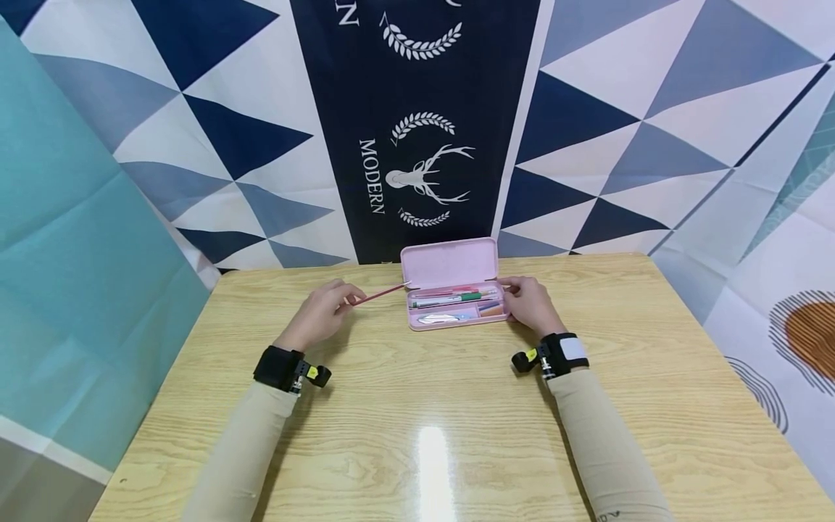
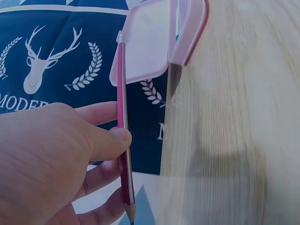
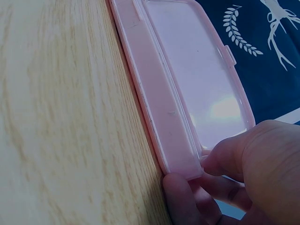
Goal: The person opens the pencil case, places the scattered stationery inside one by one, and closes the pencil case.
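A pink pencil case point(image 1: 450, 262) lies open near the table's back edge, its lid leaning up. My left hand point(image 1: 324, 313) pinches a red striped pencil point(image 2: 123, 93) between thumb and fingers, to the left of the case. The pencil's sharpened tip is on the hand's side, while its white-and-silver end points at the case's left hinge corner. At the other end of the case, my right hand point(image 1: 530, 303) grips the short side with thumb and fingers. Inside the case are a green-and-white pen point(image 1: 450, 298), a pale blue-and-white item point(image 1: 443, 317) and a small orange-and-blue block point(image 1: 491, 310).
The wooden table point(image 1: 365, 420) extends in front of the case toward me. Right behind it hangs a patterned cloth point(image 1: 417, 87) with dark and white triangles and a deer print. A teal cloth point(image 1: 78, 239) hangs along the left side.
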Demonstrator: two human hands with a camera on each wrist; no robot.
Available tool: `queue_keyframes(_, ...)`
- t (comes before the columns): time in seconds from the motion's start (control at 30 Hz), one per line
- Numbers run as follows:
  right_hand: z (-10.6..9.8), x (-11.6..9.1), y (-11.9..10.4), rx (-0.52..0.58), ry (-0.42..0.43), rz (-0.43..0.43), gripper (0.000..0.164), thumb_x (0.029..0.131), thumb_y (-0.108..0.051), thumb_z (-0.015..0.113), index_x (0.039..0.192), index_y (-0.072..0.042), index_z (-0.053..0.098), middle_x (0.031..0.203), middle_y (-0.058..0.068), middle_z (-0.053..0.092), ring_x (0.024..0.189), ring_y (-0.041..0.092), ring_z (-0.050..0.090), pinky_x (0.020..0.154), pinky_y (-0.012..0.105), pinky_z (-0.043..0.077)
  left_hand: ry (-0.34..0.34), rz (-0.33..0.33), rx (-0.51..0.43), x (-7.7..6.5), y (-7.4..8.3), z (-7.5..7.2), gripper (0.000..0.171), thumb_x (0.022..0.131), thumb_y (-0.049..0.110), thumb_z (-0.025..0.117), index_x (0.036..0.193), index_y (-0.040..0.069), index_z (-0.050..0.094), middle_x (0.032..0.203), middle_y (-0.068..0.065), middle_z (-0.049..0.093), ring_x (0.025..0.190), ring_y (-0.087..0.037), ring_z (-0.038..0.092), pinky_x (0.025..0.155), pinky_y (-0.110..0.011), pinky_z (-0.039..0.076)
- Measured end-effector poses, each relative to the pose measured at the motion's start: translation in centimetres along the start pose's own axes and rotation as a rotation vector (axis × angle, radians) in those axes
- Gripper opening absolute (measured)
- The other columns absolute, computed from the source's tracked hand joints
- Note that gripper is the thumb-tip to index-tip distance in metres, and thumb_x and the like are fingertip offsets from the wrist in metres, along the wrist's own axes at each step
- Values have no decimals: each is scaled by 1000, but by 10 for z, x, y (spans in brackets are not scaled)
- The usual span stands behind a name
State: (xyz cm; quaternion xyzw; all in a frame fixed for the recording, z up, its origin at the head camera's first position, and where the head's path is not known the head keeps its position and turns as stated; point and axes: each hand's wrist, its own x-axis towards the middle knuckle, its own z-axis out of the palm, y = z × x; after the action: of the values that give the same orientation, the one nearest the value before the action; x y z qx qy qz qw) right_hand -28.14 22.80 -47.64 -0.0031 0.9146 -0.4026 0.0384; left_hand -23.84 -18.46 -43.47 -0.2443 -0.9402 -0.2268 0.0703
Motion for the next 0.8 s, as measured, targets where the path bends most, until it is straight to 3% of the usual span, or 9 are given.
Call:
queue_keyframes(0.23,0,-1,1,4,15,-3,41,99,-11,50,138,-8,60,94,20,67,55,15,63,49,25,54,-23,-4,-9,15,11,7,28,92,-4,65,112,14,72,101,-6,67,93,-22,64,80,-40,56)
queue_keyframes(0.8,1,-1,-1,7,5,9,41,99,-11,49,139,-8,60,93,19,64,56,15,63,49,24,53,-71,-24,-39,43,28,25,29,93,-2,63,113,17,72,104,-4,67,95,-19,62,85,-38,55)
